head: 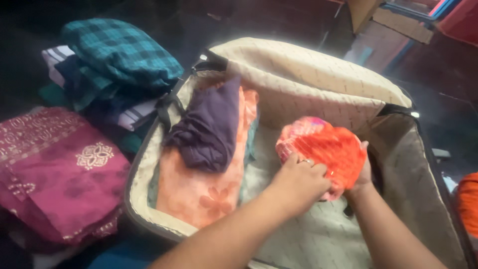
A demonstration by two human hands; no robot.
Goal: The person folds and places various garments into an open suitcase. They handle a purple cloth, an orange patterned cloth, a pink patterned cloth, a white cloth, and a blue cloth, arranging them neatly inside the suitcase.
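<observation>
Nearest to us in the head view, our two forearms reach forward into the open suitcase (398, 164), whose cream lining is bare on the right half. Our left hand (298, 182) lies on top of the orange-and-pink folded cloth bundle (323, 147), fingers curled over its near edge; a ring shows on one finger. Our right hand (362, 174) cups the bundle from its far right side, mostly hidden behind the fabric, so we cannot tell how tightly it closes. The bundle sits against the lining near the suitcase's middle, just beside the packed stack: a purple garment (209, 124) lying on a peach floral garment (199, 192).

To handle this well, we judge that both hands should keep even pressure so the folds stay together, with the bundle pressed flat and snug beside the peach garment.

Outside the case, on the left, a magenta embroidered cloth (55, 174) and a teal checked pile (119, 55) lie well apart from our hands.
</observation>
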